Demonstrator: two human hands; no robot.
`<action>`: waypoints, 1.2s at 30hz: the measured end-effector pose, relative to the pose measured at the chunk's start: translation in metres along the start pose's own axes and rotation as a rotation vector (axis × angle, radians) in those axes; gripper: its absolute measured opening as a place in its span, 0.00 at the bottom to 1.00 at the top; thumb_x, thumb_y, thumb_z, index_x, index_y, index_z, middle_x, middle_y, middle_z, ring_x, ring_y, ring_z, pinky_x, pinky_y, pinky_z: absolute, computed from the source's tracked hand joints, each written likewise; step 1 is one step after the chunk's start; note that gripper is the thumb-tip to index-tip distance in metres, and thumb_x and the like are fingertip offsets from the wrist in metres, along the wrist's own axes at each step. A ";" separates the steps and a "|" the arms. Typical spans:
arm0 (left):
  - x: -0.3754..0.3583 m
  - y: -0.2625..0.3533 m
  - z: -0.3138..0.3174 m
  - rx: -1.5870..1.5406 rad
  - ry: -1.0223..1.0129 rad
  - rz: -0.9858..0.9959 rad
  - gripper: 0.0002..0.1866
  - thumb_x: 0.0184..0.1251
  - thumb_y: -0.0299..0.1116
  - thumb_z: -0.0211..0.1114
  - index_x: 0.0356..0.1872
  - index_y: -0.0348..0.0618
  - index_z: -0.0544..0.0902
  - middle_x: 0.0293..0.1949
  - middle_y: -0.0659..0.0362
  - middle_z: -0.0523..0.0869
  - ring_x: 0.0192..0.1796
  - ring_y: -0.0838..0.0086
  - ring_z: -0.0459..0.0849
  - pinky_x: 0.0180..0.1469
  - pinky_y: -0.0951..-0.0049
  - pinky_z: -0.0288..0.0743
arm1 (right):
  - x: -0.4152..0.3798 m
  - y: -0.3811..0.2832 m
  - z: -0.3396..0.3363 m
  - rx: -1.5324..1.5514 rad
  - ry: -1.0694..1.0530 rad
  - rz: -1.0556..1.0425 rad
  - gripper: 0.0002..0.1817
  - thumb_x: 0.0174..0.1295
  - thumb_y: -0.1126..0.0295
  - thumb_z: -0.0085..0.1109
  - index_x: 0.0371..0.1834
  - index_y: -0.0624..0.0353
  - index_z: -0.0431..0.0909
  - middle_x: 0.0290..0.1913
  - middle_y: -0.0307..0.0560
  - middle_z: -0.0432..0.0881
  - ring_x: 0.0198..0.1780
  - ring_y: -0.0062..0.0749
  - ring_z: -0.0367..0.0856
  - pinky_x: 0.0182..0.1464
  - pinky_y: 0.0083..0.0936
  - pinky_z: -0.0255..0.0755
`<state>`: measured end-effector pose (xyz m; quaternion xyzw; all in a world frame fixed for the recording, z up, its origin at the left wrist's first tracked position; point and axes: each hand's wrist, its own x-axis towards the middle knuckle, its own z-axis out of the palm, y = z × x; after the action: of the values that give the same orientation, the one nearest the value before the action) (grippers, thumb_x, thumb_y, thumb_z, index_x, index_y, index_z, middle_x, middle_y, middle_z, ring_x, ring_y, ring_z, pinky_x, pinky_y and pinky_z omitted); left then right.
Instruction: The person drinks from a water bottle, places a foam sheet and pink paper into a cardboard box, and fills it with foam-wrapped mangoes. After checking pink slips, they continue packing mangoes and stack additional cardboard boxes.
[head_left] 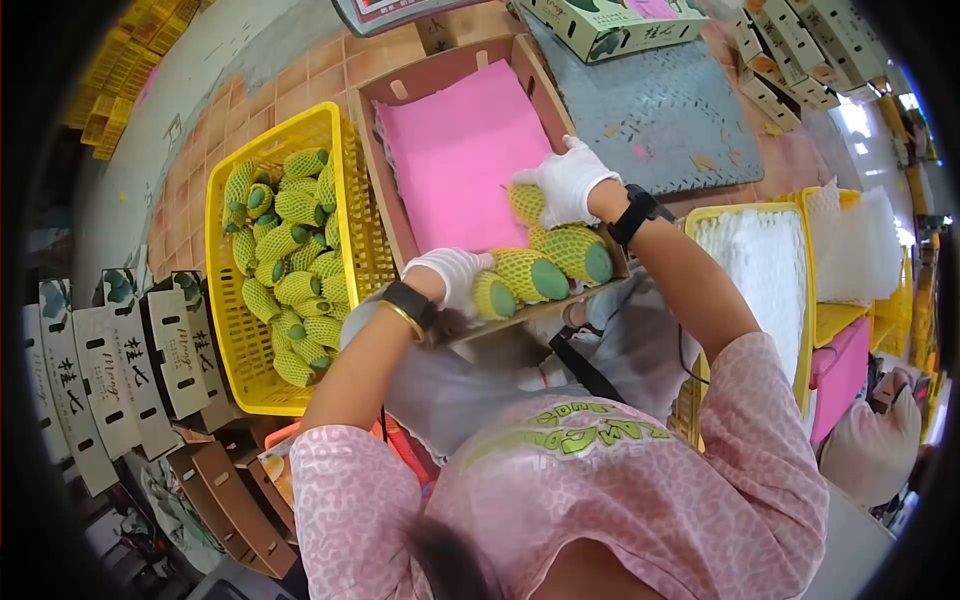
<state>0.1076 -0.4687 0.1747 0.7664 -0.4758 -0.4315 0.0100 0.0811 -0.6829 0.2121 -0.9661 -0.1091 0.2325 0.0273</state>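
An open cardboard box [375,190] lined with a pink sheet [465,150] lies in front of me. Several green fruits in yellow foam nets [530,275] sit along its near edge. My left hand [452,276], in a white glove, is at the near left corner, against the leftmost fruit; its fingertips are partly hidden. At the right side, my gloved right hand [570,182] is closed on another netted fruit [526,203], which lies above the row.
A yellow crate [347,240] of netted fruits stands left of the box. White foam nets [755,290] fill a crate at right. Flat cartons [120,370] stand far left. A grey platform [660,110] and a printed carton [615,32] are beyond the box.
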 end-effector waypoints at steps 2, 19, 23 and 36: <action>-0.003 0.006 -0.006 0.017 -0.012 -0.019 0.40 0.30 0.40 0.73 0.54 0.46 0.70 0.34 0.47 0.82 0.37 0.57 0.81 0.39 0.63 0.75 | 0.004 -0.003 -0.002 -0.044 -0.041 0.014 0.36 0.39 0.53 0.65 0.57 0.37 0.68 0.41 0.48 0.80 0.49 0.37 0.76 0.64 0.44 0.49; 0.006 -0.001 0.007 -0.133 -0.020 -0.054 0.39 0.32 0.35 0.74 0.54 0.47 0.69 0.34 0.48 0.82 0.37 0.54 0.81 0.38 0.61 0.74 | 0.007 0.004 0.015 0.011 0.100 -0.143 0.29 0.45 0.57 0.62 0.54 0.41 0.69 0.42 0.51 0.76 0.48 0.42 0.74 0.64 0.49 0.49; -0.033 0.016 -0.015 0.002 0.298 -0.034 0.37 0.38 0.38 0.70 0.55 0.42 0.68 0.46 0.49 0.77 0.50 0.56 0.76 0.48 0.59 0.70 | 0.005 0.001 0.014 -0.011 0.152 -0.218 0.25 0.49 0.57 0.59 0.54 0.40 0.69 0.44 0.51 0.75 0.52 0.41 0.71 0.64 0.50 0.47; -0.105 -0.344 0.167 -1.566 1.096 -1.681 0.49 0.43 0.50 0.69 0.59 0.26 0.55 0.58 0.44 0.68 0.57 0.57 0.71 0.57 0.66 0.67 | 0.015 0.000 0.017 -0.048 0.088 -0.119 0.31 0.51 0.44 0.51 0.56 0.47 0.68 0.43 0.60 0.71 0.48 0.51 0.70 0.63 0.51 0.47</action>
<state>0.2250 -0.1373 -0.0084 0.6971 0.6019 -0.0973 0.3772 0.0861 -0.6796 0.1905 -0.9675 -0.1707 0.1852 0.0228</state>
